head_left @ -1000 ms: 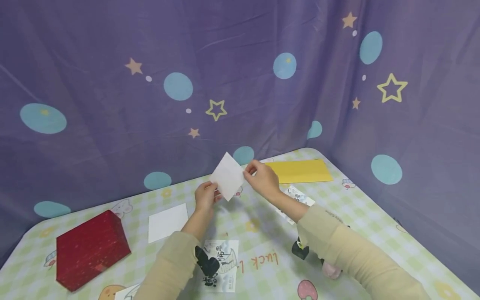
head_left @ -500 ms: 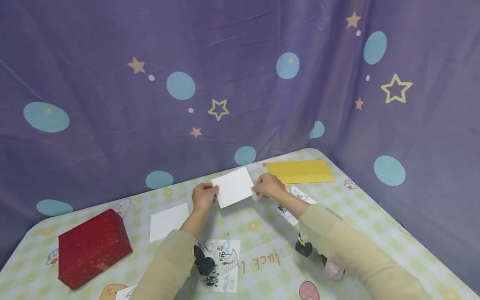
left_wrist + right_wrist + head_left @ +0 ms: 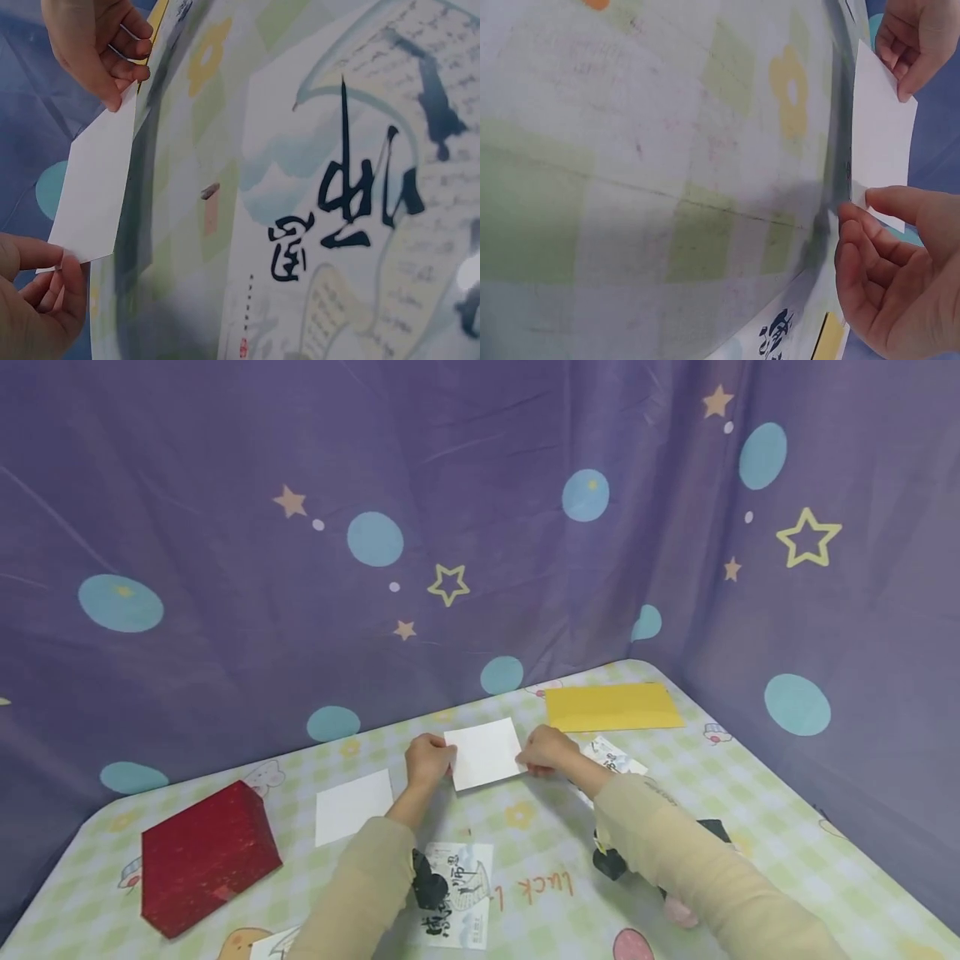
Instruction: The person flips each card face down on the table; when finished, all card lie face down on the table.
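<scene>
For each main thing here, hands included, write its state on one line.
Held card: raised, blank side showing.
Other white card: lying flat.
Red box: set down, opening not visible.
Yellow sheet: lying flat.
Near printed card: face up, partly hidden.
Far printed card: face up, partly hidden.
Left hand: pinching held card.
Right hand: pinching held card.

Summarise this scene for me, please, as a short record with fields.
Left hand: pinches the white card
Right hand: pinches the same card's opposite side
Left of both hands: red box, second white card
Back right: flat yellow rectangle
Foreground: printed card with dark lettering
Tablecloth: green-and-white check
Backdrop: purple fabric
</scene>
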A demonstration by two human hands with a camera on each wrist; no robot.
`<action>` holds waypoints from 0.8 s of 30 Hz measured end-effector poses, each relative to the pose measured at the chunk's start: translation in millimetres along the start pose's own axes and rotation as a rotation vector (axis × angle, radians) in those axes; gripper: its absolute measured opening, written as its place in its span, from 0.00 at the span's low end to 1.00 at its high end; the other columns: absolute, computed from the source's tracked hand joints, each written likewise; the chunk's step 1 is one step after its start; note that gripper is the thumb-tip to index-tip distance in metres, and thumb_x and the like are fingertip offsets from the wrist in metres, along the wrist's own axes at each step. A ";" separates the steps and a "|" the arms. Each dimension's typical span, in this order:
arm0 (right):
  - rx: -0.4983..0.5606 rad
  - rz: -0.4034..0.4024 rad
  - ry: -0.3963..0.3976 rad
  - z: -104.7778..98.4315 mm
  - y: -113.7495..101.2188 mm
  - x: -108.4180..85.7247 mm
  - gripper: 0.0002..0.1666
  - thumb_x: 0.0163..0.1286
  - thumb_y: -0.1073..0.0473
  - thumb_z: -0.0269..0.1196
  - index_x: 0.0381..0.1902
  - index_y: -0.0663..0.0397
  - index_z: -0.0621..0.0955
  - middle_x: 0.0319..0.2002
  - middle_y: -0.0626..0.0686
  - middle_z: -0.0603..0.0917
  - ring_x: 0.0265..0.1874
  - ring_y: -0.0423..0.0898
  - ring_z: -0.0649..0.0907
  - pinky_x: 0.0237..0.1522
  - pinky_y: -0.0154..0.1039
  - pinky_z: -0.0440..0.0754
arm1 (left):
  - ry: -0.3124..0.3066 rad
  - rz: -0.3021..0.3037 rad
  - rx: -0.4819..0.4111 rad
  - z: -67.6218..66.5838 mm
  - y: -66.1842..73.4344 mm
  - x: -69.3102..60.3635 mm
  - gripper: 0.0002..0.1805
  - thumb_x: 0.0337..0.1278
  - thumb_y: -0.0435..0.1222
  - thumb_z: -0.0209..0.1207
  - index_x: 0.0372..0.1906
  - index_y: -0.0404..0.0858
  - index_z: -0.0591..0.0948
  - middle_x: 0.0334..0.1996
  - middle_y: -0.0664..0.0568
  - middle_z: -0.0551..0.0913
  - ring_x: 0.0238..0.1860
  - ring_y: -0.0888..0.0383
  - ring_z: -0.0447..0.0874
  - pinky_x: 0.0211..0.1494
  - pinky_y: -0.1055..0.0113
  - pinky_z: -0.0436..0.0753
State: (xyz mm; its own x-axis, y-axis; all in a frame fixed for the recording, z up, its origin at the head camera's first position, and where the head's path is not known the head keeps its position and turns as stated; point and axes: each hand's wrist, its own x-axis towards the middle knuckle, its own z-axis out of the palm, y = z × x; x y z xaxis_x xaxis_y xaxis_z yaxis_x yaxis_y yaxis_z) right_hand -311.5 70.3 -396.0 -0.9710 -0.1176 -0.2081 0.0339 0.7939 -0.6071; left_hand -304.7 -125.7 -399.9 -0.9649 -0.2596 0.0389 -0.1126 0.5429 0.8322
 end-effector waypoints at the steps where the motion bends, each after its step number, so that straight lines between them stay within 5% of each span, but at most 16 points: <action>1: -0.016 0.001 -0.002 0.6 1.8 0.9 0.14 0.55 0.56 0.62 0.12 0.54 0.79 0.12 0.49 0.79 0.10 0.40 0.74 0.14 0.29 0.70 | -0.006 0.001 0.007 1.7 0.2 -0.4 0.06 0.44 0.28 0.57 0.30 0.28 0.75 0.13 0.48 0.76 0.12 0.59 0.75 0.17 0.74 0.72; 11: -0.218 0.026 0.026 9.4 -0.8 5.1 0.13 0.49 0.60 0.58 0.07 0.52 0.74 0.09 0.48 0.77 0.07 0.40 0.71 0.16 0.33 0.67 | -0.018 0.001 0.127 7.3 -0.9 -0.2 0.07 0.38 0.25 0.55 0.28 0.28 0.73 0.20 0.42 0.78 0.11 0.59 0.73 0.15 0.73 0.73; 19: -0.346 0.030 0.069 16.1 -8.6 5.8 0.09 0.49 0.56 0.61 0.17 0.53 0.73 0.18 0.50 0.76 0.19 0.44 0.73 0.25 0.40 0.73 | -0.074 -0.002 0.254 8.5 -5.1 -1.0 0.13 0.36 0.27 0.57 0.34 0.29 0.72 0.32 0.39 0.77 0.35 0.45 0.75 0.40 0.58 0.75; 24: -0.392 0.018 0.072 16.4 -12.7 5.5 0.10 0.51 0.53 0.62 0.22 0.54 0.75 0.26 0.52 0.79 0.24 0.46 0.76 0.31 0.43 0.75 | -0.123 -0.004 0.294 8.3 -4.0 -0.9 0.15 0.34 0.27 0.56 0.34 0.29 0.70 0.32 0.38 0.76 0.35 0.43 0.74 0.41 0.55 0.75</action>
State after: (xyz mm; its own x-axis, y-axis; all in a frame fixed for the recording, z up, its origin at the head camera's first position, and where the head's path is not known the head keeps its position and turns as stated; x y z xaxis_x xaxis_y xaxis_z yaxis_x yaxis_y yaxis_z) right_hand -313.4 49.7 -402.0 -0.9856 -0.0706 -0.1538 -0.0282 0.9647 -0.2618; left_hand -305.3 -120.9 -407.9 -0.9838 -0.1732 -0.0465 -0.1628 0.7543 0.6360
